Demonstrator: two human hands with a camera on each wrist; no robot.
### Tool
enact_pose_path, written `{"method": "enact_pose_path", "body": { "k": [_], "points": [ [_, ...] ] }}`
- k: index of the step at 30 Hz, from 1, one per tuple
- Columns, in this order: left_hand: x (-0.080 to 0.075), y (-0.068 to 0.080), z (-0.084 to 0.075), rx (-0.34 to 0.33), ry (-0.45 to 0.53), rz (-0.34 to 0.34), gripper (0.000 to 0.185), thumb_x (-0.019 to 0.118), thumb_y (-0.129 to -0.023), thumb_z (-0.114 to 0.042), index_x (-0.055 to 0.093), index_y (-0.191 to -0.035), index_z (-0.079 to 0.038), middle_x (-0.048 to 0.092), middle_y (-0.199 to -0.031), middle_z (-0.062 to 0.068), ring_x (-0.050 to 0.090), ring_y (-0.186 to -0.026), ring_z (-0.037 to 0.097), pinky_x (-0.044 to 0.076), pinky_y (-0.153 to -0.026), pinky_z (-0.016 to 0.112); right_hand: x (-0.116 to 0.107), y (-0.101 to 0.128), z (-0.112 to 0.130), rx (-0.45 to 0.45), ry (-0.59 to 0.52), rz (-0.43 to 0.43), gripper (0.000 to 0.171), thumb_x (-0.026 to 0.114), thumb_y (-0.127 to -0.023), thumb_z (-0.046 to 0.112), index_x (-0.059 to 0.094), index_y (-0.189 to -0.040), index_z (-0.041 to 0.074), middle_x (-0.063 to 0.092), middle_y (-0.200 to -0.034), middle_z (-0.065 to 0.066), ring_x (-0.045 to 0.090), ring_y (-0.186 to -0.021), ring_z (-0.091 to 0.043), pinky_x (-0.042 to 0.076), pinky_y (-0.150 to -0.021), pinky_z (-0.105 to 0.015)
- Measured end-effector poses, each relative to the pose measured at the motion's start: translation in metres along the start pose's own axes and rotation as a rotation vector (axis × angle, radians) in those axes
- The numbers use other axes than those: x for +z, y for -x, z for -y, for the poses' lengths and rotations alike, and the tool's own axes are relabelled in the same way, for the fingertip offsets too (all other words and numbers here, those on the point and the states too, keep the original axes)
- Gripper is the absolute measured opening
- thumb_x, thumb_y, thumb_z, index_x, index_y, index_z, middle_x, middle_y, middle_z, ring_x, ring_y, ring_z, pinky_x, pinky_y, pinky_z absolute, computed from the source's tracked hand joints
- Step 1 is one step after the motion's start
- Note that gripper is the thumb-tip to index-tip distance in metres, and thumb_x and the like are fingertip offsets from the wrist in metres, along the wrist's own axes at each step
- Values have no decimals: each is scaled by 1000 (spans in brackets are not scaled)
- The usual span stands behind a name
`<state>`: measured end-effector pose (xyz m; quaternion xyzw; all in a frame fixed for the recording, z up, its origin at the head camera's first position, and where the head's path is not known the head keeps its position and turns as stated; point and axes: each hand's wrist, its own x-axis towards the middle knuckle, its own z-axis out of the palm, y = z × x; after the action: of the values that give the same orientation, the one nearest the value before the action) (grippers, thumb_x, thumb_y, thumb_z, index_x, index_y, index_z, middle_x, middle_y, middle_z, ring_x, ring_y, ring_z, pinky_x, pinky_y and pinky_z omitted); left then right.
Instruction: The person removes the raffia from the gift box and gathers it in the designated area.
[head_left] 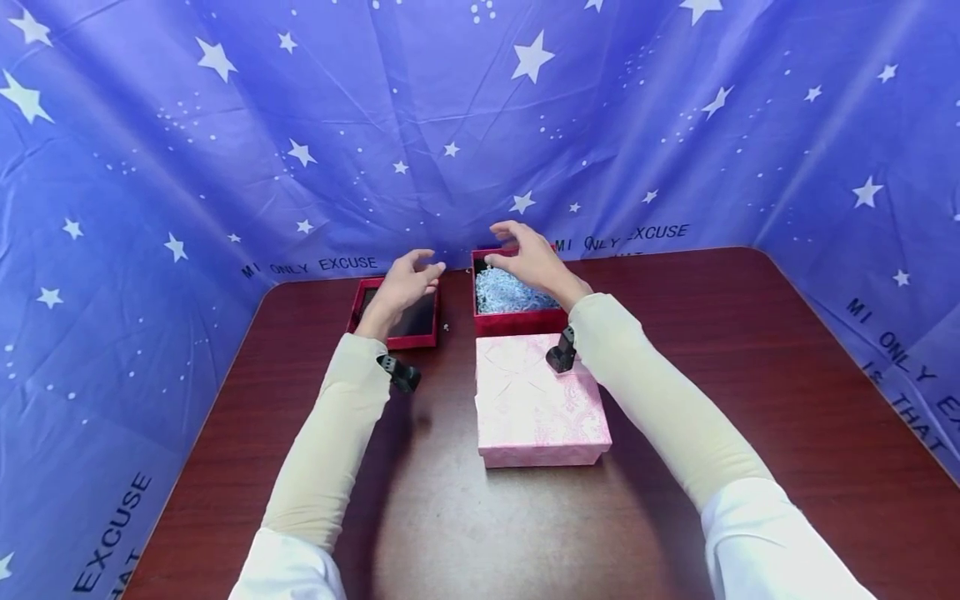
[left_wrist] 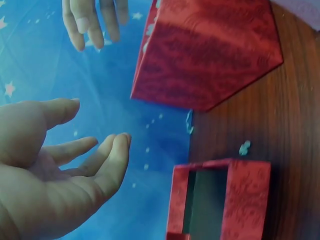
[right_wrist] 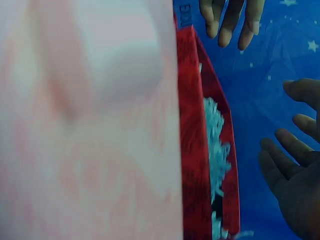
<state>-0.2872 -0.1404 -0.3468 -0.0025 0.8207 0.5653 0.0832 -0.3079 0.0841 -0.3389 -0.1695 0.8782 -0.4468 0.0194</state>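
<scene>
Left hand (head_left: 405, 283) hovers above shallow red cardboard lid (head_left: 397, 321), fingers loosely spread, empty. Right hand (head_left: 528, 258) hovers over open red box of blue paper shreds (head_left: 513, 300), fingers spread, empty. Pink patterned box (head_left: 540, 404) just beside, on dark wooden worktop (head_left: 750, 375).

Tabletop (head_left: 750, 400) carries three items, backdrop cloth (head_left: 480, 125) behind and on both sides. Closed box (head_left: 536, 404) nearest the person, centre. Open box (head_left: 517, 302) directly behind it, just beside or touching; shredded paper (head_left: 506, 292) lies in it. Lid (head_left: 401, 321) sits left of the open box, a gap between. Left hand (head_left: 405, 283) above the lid; right hand (head_left: 528, 254) above the open box, hands apart.
</scene>
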Motion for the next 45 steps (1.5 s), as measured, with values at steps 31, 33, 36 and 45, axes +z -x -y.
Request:
{"method": "enact_pose_path", "body": {
  "k": [31,33,36,45],
  "points": [
    [45,-7,3,-45,30,181,61,53,-94,2,30,-149,-6,46,-138,22,55,-120,32,50,-100,38,-3,-6,-21,397,197,464,100,69,-84,46,5,-154,13,6,-161,-10,7,-148,-28,15,-120,-50],
    [46,-8,4,-48,54,181,61,53,-93,3,30,-149,-6,45,-138,22,55,-120,32,49,-100,39,-4,-6,-23,426,171,505,104,69,-84,45,-2,-154,14,0,-162,-9,3,-148,-28,13,-120,-50],
    [47,-10,6,-46,83,176,61,53,-93,3,30,-149,-5,45,-136,23,55,-120,33,49,-100,40,-5,-5,-24,458,145,548,107,68,-84,44,-8,-154,16,-6,-162,-8,-1,-148,-28,11,-120,-52],
    [47,-11,8,-51,114,159,61,53,-92,6,31,-148,-6,46,-133,23,55,-117,33,49,-100,40,-5,-7,-25,485,101,623,103,68,-86,36,-9,-154,24,-7,-161,-7,2,-148,-31,13,-118,-58]
  ]
}}
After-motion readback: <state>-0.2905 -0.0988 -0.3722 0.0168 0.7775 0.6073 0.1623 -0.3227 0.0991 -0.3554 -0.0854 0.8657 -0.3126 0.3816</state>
